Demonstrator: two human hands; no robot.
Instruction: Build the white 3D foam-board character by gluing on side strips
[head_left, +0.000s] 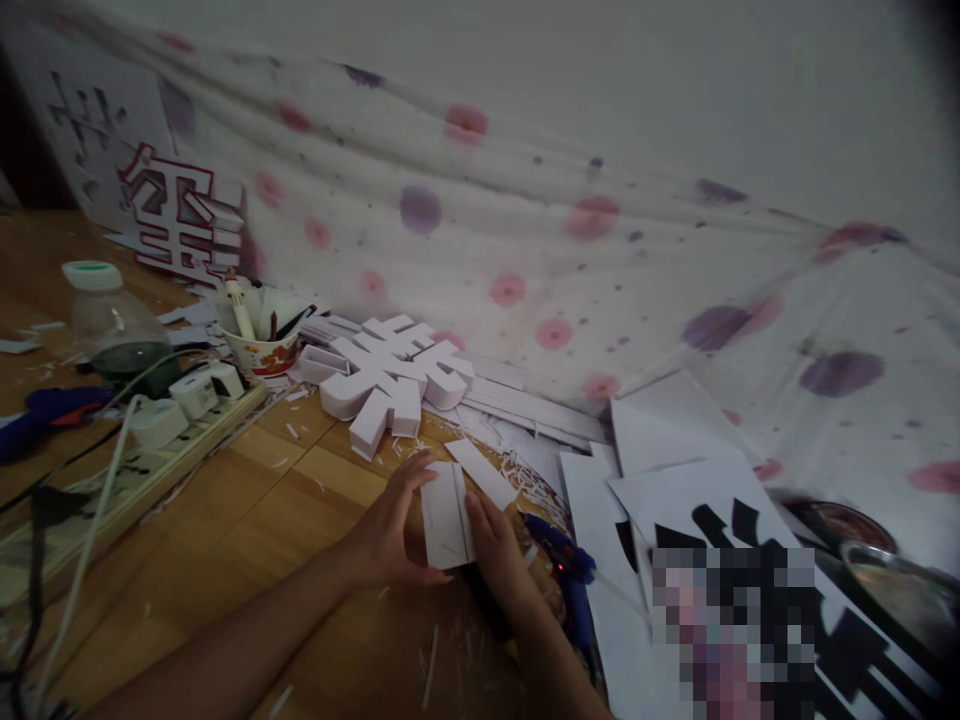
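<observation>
Between my two hands is a small rectangular piece of white foam board [444,520], with a thin dark line along its right side. My left hand [394,530] grips its left side, fingers at the top edge and thumb at the bottom. My right hand [496,545] closes on the right edge. A dark, handle-like thing [486,600] shows under my right hand; its kind is hidden. To the right lies a blue glue gun [566,560] with a red light and a pale glue stick. Ahead stands a white three-dimensional character [390,370] built of board.
At left are a power strip [225,425] with chargers and cables, a bottle [124,330] and red-blue pliers-like handles [60,410]. A paper tub [262,350] holds pens. White sheets [592,520] lie at right; scraps litter the wooden surface [247,550]. A spotted cloth [510,230] hangs behind.
</observation>
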